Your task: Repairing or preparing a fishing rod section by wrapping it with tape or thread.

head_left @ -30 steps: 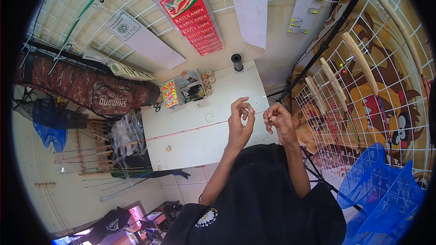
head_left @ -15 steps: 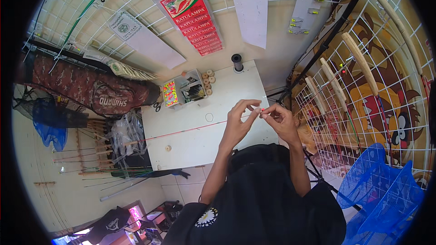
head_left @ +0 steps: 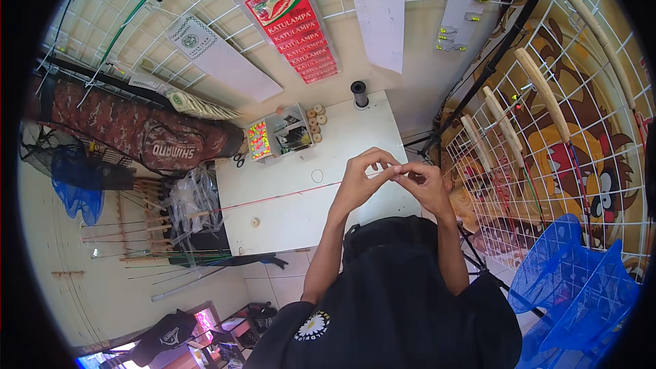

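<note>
My left hand (head_left: 364, 181) and my right hand (head_left: 425, 183) meet above the right end of the white table, thumb and fingertips pinched together. Whatever sits between the fingertips is hidden now. A thin red fishing rod (head_left: 280, 196) lies across the table from the left, and its thin end passes behind my left hand. Whether the fingers grip the rod's tip cannot be made out.
On the white table (head_left: 273, 225) stand a box (head_left: 294, 143) with bright floats (head_left: 259, 140), several round wooden pieces (head_left: 317, 123), scissors (head_left: 239, 160) and a dark spool (head_left: 359, 94). A wire rack (head_left: 478, 184) rises at right, above blue nets (head_left: 567, 280). A camouflage rod bag (head_left: 137, 130) lies left.
Both hands' fingertips have come together. A small red piece that showed between them is now covered by the fingers. The view has shifted slightly.
</note>
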A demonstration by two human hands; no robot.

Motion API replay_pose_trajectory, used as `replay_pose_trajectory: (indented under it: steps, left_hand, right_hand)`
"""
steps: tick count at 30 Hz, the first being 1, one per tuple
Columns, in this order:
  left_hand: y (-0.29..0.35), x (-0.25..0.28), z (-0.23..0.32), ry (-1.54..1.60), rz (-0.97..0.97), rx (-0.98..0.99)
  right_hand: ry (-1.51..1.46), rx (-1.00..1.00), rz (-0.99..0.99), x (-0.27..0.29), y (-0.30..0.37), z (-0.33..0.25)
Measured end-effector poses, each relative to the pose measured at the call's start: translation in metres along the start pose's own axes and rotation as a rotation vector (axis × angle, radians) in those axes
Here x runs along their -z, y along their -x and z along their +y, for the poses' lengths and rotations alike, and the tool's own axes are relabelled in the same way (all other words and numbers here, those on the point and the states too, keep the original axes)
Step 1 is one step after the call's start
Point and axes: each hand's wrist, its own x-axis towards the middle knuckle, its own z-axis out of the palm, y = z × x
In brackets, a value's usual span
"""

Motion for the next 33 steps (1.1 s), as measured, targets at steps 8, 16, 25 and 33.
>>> replay_pose_trajectory:
  steps: [8, 16, 25, 33]
  left_hand:
    - [0.003, 0.005, 0.001, 0.275, 0.215, 0.092]
    - [0.004, 0.025, 0.004, 0.367, 0.446, 0.066]
    - [0.013, 0.053, -0.019, 0.286, 0.549, 0.048]
    - [0.02, 0.089, -0.004, 0.269, 0.654, 0.031]
  right_hand:
    - [-0.093, -0.051, 0.014, 0.003, 0.0, -0.017]
    - [-0.094, -0.109, 0.045, 0.009, 0.001, -0.017]
    - [0.04, -0.006, 0.154, 0.011, -0.002, -0.009]
    - [0.084, 0.011, 0.134, 0.022, 0.0, 0.003]
